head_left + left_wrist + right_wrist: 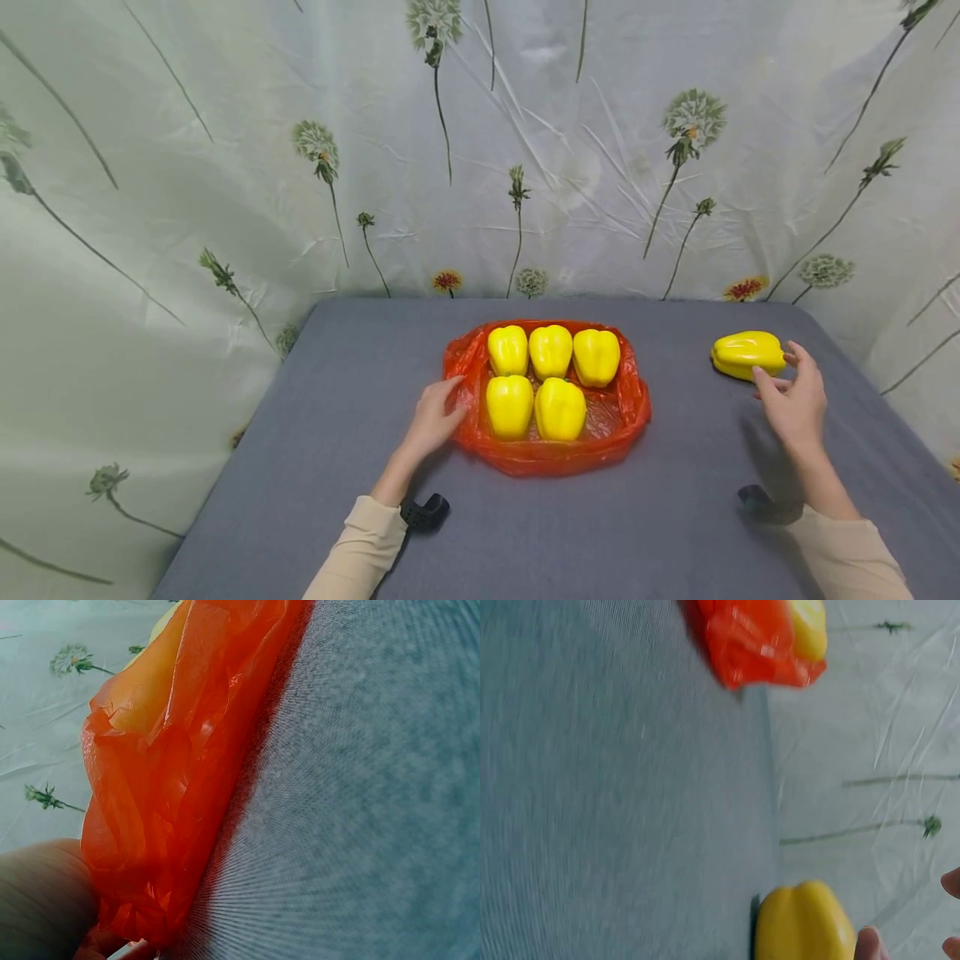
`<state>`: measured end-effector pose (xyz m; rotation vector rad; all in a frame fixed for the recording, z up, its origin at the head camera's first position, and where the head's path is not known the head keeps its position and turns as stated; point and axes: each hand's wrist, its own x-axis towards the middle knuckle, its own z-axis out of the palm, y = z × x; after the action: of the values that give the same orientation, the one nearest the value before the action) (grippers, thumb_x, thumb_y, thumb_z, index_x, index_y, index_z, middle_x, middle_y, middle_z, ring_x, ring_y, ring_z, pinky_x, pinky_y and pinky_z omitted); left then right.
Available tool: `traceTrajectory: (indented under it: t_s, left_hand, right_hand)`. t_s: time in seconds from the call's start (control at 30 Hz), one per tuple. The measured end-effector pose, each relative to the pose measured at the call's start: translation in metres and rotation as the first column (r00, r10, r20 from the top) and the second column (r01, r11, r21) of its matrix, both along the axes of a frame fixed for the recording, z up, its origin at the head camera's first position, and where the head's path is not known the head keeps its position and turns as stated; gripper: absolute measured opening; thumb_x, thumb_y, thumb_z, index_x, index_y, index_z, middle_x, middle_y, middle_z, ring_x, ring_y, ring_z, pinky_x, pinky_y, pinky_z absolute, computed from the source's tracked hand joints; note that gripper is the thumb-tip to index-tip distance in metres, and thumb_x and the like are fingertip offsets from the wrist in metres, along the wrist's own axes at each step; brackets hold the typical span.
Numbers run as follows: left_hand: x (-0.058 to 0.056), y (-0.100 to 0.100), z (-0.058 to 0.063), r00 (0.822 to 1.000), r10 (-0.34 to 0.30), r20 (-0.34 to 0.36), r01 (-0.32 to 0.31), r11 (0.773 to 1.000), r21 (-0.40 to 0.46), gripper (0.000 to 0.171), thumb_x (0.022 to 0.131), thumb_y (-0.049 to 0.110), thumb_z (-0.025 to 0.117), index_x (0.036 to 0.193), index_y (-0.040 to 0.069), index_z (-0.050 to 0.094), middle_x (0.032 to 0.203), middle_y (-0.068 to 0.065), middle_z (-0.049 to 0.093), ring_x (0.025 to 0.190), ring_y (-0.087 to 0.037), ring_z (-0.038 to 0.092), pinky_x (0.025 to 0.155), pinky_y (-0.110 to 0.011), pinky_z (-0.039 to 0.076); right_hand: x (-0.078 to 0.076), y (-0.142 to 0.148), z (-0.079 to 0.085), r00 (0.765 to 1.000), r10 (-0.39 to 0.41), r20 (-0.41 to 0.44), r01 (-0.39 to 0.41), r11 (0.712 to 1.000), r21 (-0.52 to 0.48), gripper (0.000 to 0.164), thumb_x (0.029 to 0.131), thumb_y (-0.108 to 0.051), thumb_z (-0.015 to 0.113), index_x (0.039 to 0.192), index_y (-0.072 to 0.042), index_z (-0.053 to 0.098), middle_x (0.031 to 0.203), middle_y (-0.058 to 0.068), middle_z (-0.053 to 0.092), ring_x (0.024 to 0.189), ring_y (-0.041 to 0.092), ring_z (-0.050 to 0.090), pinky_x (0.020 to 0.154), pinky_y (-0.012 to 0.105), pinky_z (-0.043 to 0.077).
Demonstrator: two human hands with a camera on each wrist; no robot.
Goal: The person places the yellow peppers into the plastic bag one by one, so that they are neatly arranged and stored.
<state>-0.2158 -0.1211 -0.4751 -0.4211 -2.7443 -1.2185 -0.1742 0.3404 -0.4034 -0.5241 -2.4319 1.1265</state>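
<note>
A red plastic bag (pixel 547 458), its mouth spread wide, lies on the grey table with yellow bell peppers (pixel 510 408) inside: three in the back row, two in front. My left hand (pixel 435 417) holds the bag's left edge, thumb and fingers at the crumpled plastic (pixel 150 825); some fingertips are hidden by it. Over to the right, a single yellow bell pepper (pixel 748 354) lies on its side. My right hand (pixel 797 404) is at that pepper's right end, thumb and fingers spread. In the right wrist view the thumb (pixel 868 946) is beside the pepper (pixel 799 926).
The grey cloth-covered table (pixel 675 517) ends at the back against a pale curtain (pixel 555 167) printed with dandelions. A dark wrist strap (pixel 427 512) is on the left wrist. Bare cloth lies between the bag and the lone pepper.
</note>
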Motion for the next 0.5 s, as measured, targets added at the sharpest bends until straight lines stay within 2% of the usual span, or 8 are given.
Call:
traceTrajectory:
  t_s: [0.2, 0.33, 0.4, 0.47, 0.5]
  left_hand:
    - [0.001, 0.001, -0.001, 1.000, -0.001, 0.011, 0.001, 1.000, 0.007, 0.050, 0.087, 0.015, 0.059, 0.134, 0.002, 0.048, 0.134, -0.019, 0.052, 0.126, -0.038, 0.042, 0.106, -0.057, 0.032]
    - [0.001, 0.001, 0.000, 1.000, 0.004, 0.026, -0.004, 1.000, 0.001, 0.051, 0.087, 0.016, 0.059, 0.135, 0.004, 0.048, 0.134, -0.017, 0.052, 0.126, -0.036, 0.042, 0.106, -0.056, 0.034]
    - [0.001, 0.001, 0.001, 1.000, 0.006, 0.027, -0.006, 1.000, 0.002, 0.051, 0.087, 0.016, 0.059, 0.135, 0.004, 0.048, 0.135, -0.017, 0.052, 0.126, -0.036, 0.042, 0.106, -0.056, 0.034]
    - [0.001, 0.001, 0.001, 1.000, 0.007, 0.027, -0.007, 1.000, 0.005, 0.051, 0.087, 0.016, 0.059, 0.135, 0.004, 0.048, 0.135, -0.017, 0.052, 0.126, -0.036, 0.041, 0.107, -0.056, 0.033]
    - [0.001, 0.001, 0.001, 1.000, 0.008, 0.026, -0.008, 1.000, 0.006, 0.050, 0.087, 0.015, 0.059, 0.135, 0.004, 0.048, 0.135, -0.018, 0.052, 0.126, -0.037, 0.041, 0.107, -0.056, 0.033]
  right_hand:
    - [-0.003, 0.017, -0.008, 0.994, -0.039, 0.105, 0.041, 0.999, -0.021, 0.067, 0.095, -0.024, 0.043, 0.150, -0.005, 0.010, 0.146, 0.029, 0.024, 0.048, -0.023, 0.034, 0.047, 0.003, 0.034]
    - [-0.008, 0.026, -0.011, 0.983, -0.071, 0.168, 0.077, 0.997, -0.030, 0.069, 0.096, -0.028, 0.041, 0.150, -0.004, 0.007, 0.148, 0.028, 0.022, 0.046, -0.021, 0.033, 0.052, 0.006, 0.033]
    - [-0.011, 0.029, -0.011, 0.978, -0.078, 0.194, 0.085, 0.996, -0.032, 0.069, 0.096, -0.029, 0.040, 0.150, -0.003, 0.006, 0.149, 0.029, 0.021, 0.046, -0.019, 0.032, 0.069, 0.016, 0.046]
    - [-0.014, 0.032, -0.012, 0.973, -0.078, 0.218, 0.088, 0.996, -0.034, 0.070, 0.096, -0.029, 0.040, 0.150, -0.002, 0.005, 0.149, 0.030, 0.020, 0.045, -0.016, 0.032, 0.088, 0.034, 0.048]
    - [-0.015, 0.033, -0.012, 0.970, -0.075, 0.231, 0.084, 0.996, -0.029, 0.069, 0.096, -0.029, 0.039, 0.150, -0.002, 0.005, 0.149, 0.031, 0.020, 0.045, -0.015, 0.032, 0.095, 0.043, 0.045]
